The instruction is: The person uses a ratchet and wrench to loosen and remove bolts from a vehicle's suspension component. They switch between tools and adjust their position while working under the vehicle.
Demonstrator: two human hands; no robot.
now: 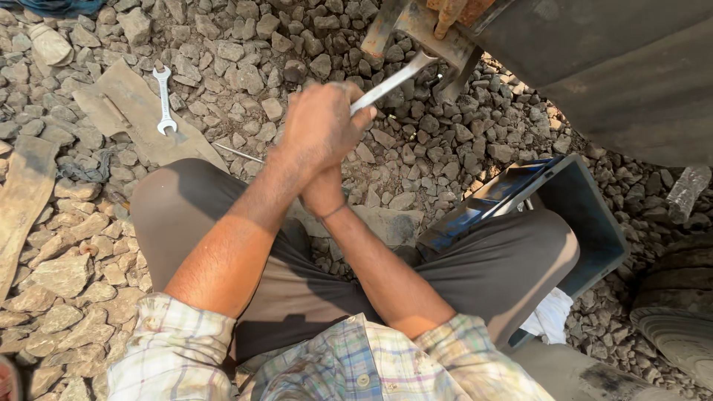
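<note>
Left hand: closed in a fist around the lower shaft of a silver spanner, knuckles upward. Right hand: lies directly beneath the left, mostly covered by it; it appears pressed against the underside of the left fist, but whether its fingers are curled or loose cannot be determined from this view.

The spanner runs up and to the right from the left fist. Its far end sits at a rusty metal bracket, which projects from a large dark body filling the upper right corner. Whether the head is seated on a fastener is not discernible.

Below the hands, both forearms converge from checked shirt sleeves. The person squats, with knees in dark grey trousers spread to either side of the arms.

To the right of the hands, just beside the right knee, stands a dark open box with a blue-black panel leaning in it. A white cloth lies below that box.

To the left of the hands, well apart, a second open-ended spanner rests on a flat grey slab. Crushed stone ballast covers the ground all round.
</note>
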